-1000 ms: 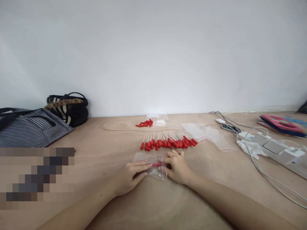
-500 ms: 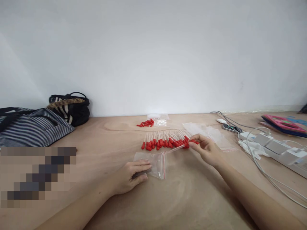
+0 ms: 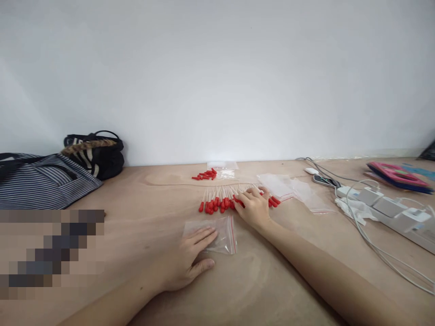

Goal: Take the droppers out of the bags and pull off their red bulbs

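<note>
My left hand (image 3: 188, 258) lies flat with its thumb spread, its fingers pressing on a clear zip bag (image 3: 222, 237) with a red seal line. The bag's sealing end faces right. Behind it, a row of glass droppers (image 3: 217, 203) with red rubber bulbs lies side by side, bulbs toward me. My right hand (image 3: 253, 206) is over the right part of this row, fingers curled around several droppers; its fingertips are partly hidden. A few red bulbs show to the right of that hand.
Loose red bulbs (image 3: 205, 174) and thin clear tubes (image 3: 227, 173) lie near the wall. More zip bags (image 3: 282, 185) are behind the right hand. At right are a power strip (image 3: 390, 210), cables and a phone (image 3: 324, 181); at left, a striped bag (image 3: 47, 181) and a black bag (image 3: 98, 156).
My right hand has moved left from the right end of the row onto the droppers. The dropper it held by the bag's mouth no longer shows there. The left hand still rests on the bag.
</note>
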